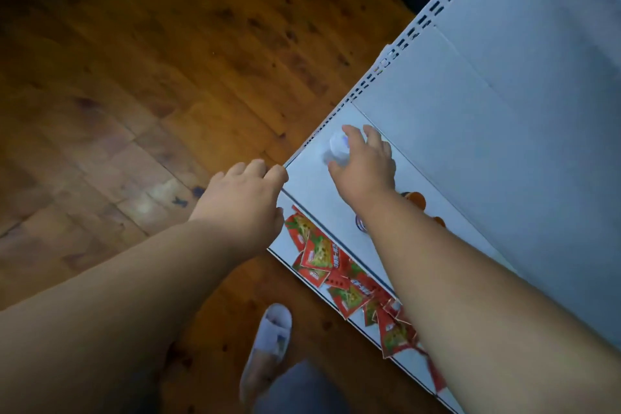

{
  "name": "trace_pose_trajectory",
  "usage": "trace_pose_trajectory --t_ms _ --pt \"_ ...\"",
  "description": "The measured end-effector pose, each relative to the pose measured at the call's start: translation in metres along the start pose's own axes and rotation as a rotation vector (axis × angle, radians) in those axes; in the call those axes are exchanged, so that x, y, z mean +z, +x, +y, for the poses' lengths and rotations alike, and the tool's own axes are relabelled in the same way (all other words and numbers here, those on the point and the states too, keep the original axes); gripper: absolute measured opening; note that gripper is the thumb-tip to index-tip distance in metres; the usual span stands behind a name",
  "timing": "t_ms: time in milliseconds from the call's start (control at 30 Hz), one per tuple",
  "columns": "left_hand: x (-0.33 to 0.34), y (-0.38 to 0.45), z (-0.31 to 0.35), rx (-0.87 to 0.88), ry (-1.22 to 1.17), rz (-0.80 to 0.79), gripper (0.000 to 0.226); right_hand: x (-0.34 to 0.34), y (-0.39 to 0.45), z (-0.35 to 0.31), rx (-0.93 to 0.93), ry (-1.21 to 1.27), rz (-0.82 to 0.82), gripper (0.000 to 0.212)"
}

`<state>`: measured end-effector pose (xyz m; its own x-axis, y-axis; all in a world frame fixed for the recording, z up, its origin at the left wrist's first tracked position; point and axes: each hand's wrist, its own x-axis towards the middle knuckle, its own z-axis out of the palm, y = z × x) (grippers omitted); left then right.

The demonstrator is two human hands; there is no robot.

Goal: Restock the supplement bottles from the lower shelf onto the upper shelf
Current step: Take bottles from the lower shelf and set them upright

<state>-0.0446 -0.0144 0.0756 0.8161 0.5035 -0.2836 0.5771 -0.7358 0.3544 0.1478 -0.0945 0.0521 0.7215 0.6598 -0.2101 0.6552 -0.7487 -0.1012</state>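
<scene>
My right hand (pixel 366 165) is closed around a white supplement bottle (pixel 337 147) that stands near the left end of the white upper shelf (pixel 309 178). The bottle is blurred and partly hidden by my fingers. Behind my right wrist, orange-capped bottles (pixel 416 200) and part of another bottle (pixel 361 224) show on the same shelf. My left hand (pixel 243 198) rests with curled fingers on the shelf's front left corner and holds nothing that I can see.
Below the upper shelf, a lower shelf (pixel 282 247) carries several red and green packets (pixel 322 255). The shelf unit's white back panel (pixel 504 94) rises to the right. Wooden floor (pixel 134 77) lies to the left; a slippered foot (pixel 268 339) stands near the shelf.
</scene>
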Motion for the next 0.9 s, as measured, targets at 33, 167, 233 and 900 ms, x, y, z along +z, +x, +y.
trace_pose_trajectory --t_ms 33,167,233,900 --pt "0.007 0.007 -0.002 0.003 -0.023 0.003 0.047 0.007 0.009 0.002 -0.002 -0.054 -0.015 0.060" --pt "0.031 0.033 -0.011 -0.041 -0.246 0.010 0.045 0.022 0.033 0.005 -0.045 -0.135 0.007 0.054" --pt "0.039 0.042 -0.011 -0.063 -0.328 0.037 0.044 0.021 0.037 0.006 -0.058 -0.132 0.020 0.052" --pt "-0.104 -0.092 -0.002 -0.617 -1.873 -0.310 0.023 -0.155 -0.163 -0.079 0.011 0.891 -0.167 0.035"
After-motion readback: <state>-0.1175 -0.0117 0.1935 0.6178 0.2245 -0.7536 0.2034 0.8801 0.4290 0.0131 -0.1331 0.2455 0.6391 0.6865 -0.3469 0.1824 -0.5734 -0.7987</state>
